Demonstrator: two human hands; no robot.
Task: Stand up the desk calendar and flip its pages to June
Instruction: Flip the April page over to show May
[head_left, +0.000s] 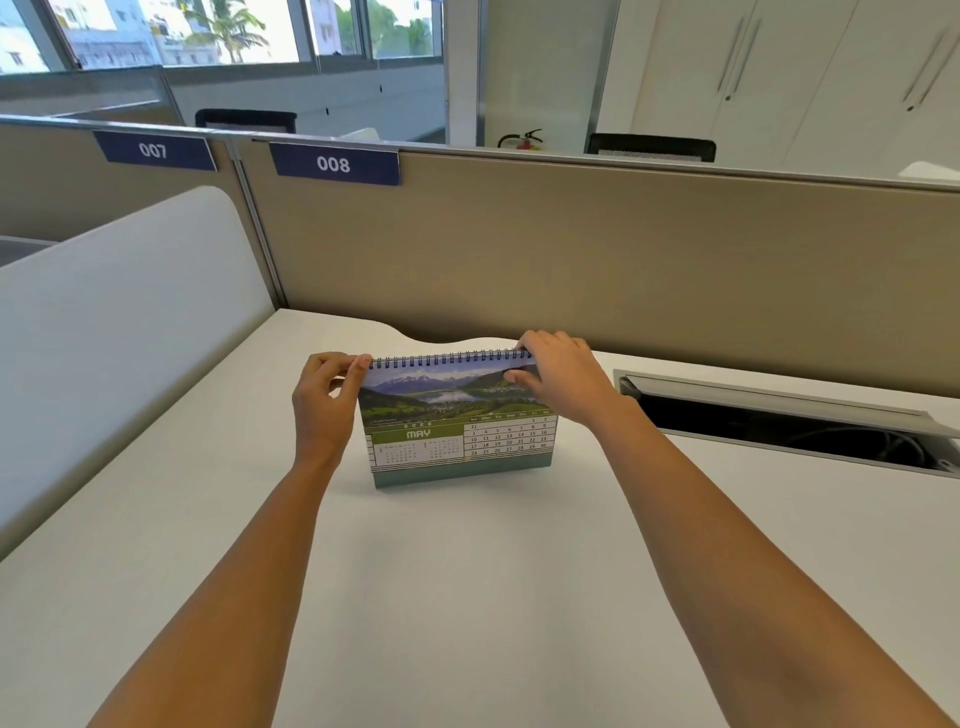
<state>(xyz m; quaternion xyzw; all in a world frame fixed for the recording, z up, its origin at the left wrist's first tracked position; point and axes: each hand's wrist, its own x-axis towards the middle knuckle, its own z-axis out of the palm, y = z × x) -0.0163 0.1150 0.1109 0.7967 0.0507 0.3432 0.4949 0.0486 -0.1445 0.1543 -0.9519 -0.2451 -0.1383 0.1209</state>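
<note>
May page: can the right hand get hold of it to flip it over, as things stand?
Probably yes: the right hand already rests on the May page at its top right corner by the spiral binding, with nothing between.

A white worktop (467, 597) runs up to a tan partition (623, 249) at its far edge, with a white curved divider (130, 322) along its left side. Two dark blue labels hang from the partition's top rail: one reads 007 (154, 150), the other 008 (334, 164). Set into the worktop at the right is an open cable hatch (779, 421) (dark inside, its lid tilted up). Beyond the partition stand two black chair backs (652, 145), a red fire extinguisher (524, 140), white cupboards (805, 78) and windows (208, 31) showing a palm tree.
</note>
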